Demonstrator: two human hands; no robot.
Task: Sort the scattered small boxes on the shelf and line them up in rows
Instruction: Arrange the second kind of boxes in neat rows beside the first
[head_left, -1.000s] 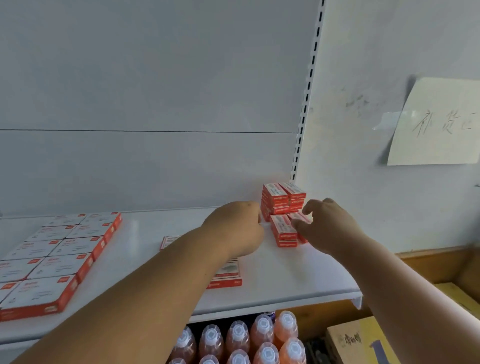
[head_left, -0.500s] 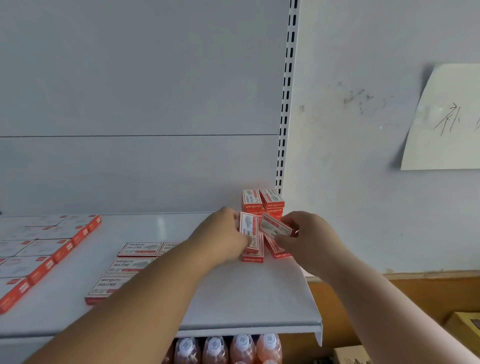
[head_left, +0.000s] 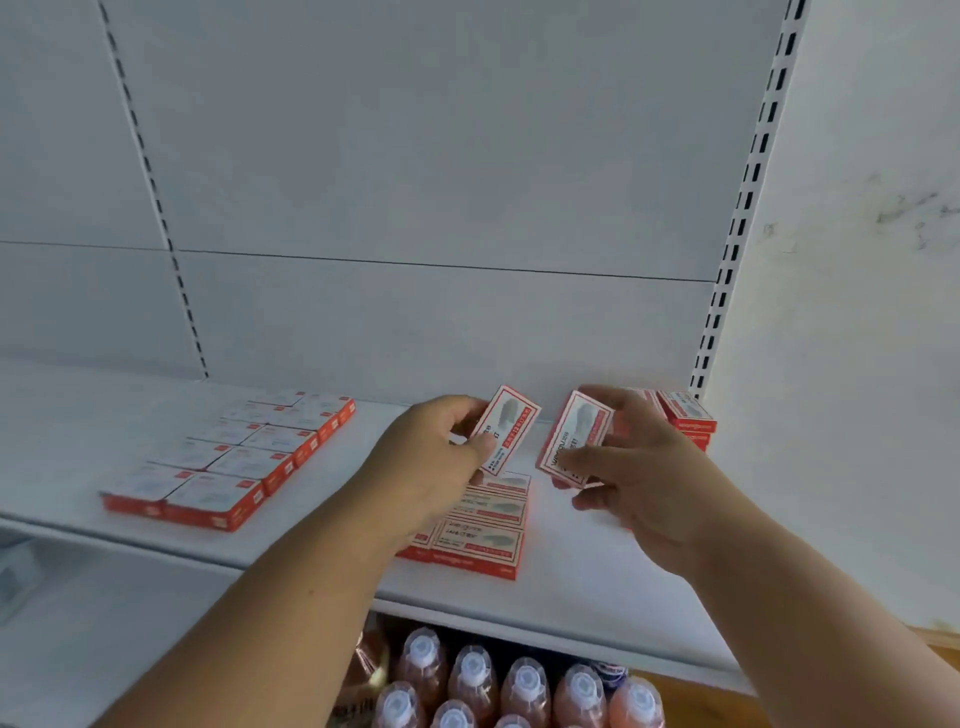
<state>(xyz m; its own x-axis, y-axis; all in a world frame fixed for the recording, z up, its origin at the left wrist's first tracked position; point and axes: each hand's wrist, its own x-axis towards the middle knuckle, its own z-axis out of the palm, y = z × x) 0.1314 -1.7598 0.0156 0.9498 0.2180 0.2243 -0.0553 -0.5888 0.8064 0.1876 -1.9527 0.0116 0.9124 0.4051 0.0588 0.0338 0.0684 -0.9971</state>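
My left hand (head_left: 431, 462) grips one small red-and-white box (head_left: 506, 428), tilted, above the white shelf (head_left: 587, 577). My right hand (head_left: 639, 478) holds a second small box (head_left: 574, 439) beside it, also tilted and lifted. Below the left hand a short row of the same boxes (head_left: 480, 530) lies flat in the middle of the shelf. A small stack of boxes (head_left: 685, 421) stands in the back right corner, partly hidden by my right hand. Two neat rows of larger flat boxes (head_left: 234, 457) lie on the left.
The shelf's back panel and a slotted upright (head_left: 737, 234) close off the back and right. Under the shelf stand several bottles with white caps (head_left: 524, 686). A white wall (head_left: 857, 312) lies to the right.
Both hands have lifted off the corner stack, each with one box, and moved left over the middle row. The camera has turned left.
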